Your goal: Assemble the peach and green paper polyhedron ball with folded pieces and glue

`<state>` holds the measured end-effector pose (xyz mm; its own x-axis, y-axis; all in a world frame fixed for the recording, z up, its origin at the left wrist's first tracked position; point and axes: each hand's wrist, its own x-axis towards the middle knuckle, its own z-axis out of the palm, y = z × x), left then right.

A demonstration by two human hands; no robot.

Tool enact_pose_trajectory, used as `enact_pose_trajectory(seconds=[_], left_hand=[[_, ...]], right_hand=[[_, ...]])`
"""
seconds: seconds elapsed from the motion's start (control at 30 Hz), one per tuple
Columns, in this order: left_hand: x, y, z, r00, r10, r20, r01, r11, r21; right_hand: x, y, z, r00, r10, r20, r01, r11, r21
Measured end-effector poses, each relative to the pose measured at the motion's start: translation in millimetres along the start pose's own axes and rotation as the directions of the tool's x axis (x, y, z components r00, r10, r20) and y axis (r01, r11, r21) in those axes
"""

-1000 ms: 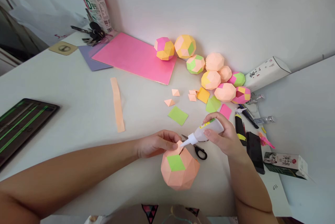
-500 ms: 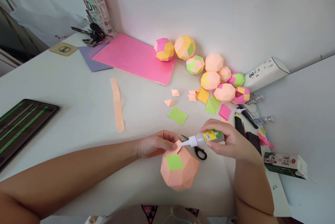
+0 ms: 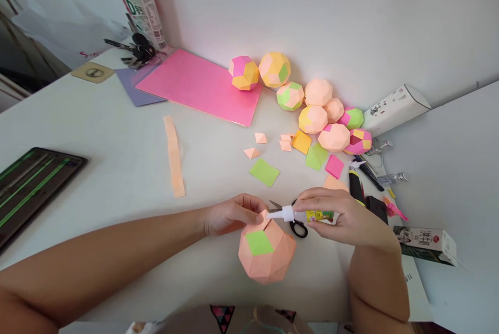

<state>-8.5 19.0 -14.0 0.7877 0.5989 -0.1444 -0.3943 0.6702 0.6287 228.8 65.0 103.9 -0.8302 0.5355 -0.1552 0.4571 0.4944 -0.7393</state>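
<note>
The left hand pinches a small flap at the top edge of a peach paper ball between thumb and fingers. The ball is close to the near edge of the surface, in front of the person's body, and a lime-green facet shows on its upper side, just below the pinched flap. A dark gap opens beside that flap.

The right hand is wrapped around a glue bottle with a yellow-and-green label, thumb below and fingers above. The bottle lies nearly level, its white nozzle pointing left with the tip at the flap; whether the tip touches the paper is too small to tell. Behind the bottle lie open scissors with black handles, partly covered by it.

Beyond the hands are a lime-green paper rectangle, small folded peach pieces, an orange paper square and a pink paper square. A peach sheet shows just past the right hand's fingers. A long peach strip lies well to the left. Finished-looking multicoloured paper balls cluster near the wall, one of them on a large pink sheet.
</note>
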Motion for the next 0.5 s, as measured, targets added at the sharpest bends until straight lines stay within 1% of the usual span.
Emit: enact_pose_trajectory(seconds=[0.17, 0.27, 0.37, 0.5], left_hand=[[0.2, -1.7, -1.8, 1.000, -0.003, 0.001, 0.003, 1.000, -0.005], [0.2, -1.7, -1.6, 1.000, -0.003, -0.004, 0.003, 1.000, -0.012], [-0.2, -1.2, -0.9, 1.000, -0.001, -0.007, 0.001, 1.000, -0.012], [0.0, -1.5, -1.7, 1.000, -0.002, -0.010, 0.002, 1.000, -0.014]], right_hand=[[-3.0, -0.7, 0.4, 1.000, -0.010, -0.003, 0.009, 0.998, -0.064], [-3.6, -1.5, 0.5, 1.000, -0.007, -0.003, 0.007, 0.998, -0.068], [-3.2, -1.6, 0.8, 0.999, -0.034, -0.011, 0.033, 0.997, -0.068], [-1.9, -2.4, 0.3, 0.998, -0.060, -0.002, 0.059, 0.991, -0.116]])
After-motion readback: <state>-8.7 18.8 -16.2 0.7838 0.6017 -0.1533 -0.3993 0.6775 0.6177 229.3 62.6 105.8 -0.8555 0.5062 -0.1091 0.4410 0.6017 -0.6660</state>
